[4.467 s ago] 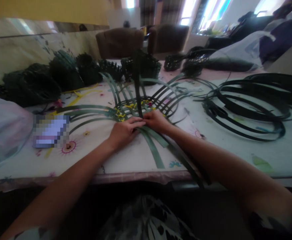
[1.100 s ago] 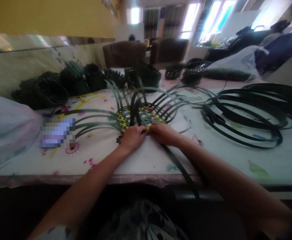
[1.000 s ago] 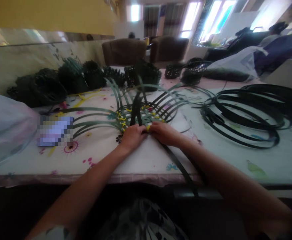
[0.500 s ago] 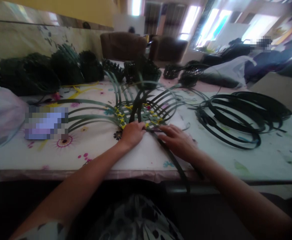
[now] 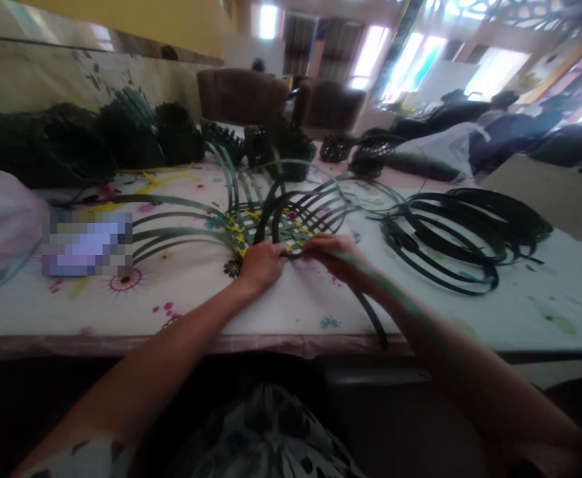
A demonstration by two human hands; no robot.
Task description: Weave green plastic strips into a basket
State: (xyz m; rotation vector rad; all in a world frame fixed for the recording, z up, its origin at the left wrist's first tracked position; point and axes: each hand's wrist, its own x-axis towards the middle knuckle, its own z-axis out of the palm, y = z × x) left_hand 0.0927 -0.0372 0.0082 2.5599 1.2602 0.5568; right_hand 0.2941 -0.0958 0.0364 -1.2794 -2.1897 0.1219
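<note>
A partly woven basket base (image 5: 293,229) of dark green flat strips, tied with yellow bits, lies on the table in front of me. Long loose strips (image 5: 181,234) fan out from it to the left, back and right. My left hand (image 5: 265,260) is closed on the near edge of the weave, where dark strips bend upward. My right hand (image 5: 335,253) has its fingers pressed together on a strip at the near right edge; the fingertips are partly hidden. One dark strip (image 5: 371,317) hangs from under that hand past the table's front edge.
Coils of dark strip (image 5: 450,239) lie at the right. Several dark woven baskets (image 5: 76,143) line the back. A blurred-out object (image 5: 88,243) and a white plastic bag (image 5: 2,226) are at the left. Another bag (image 5: 440,153) stands back right, with people seated beyond.
My right hand has moved left and inward to the weave's edge, its fingers drawing together. The hanging strip has shifted a little. My left hand stays in place.
</note>
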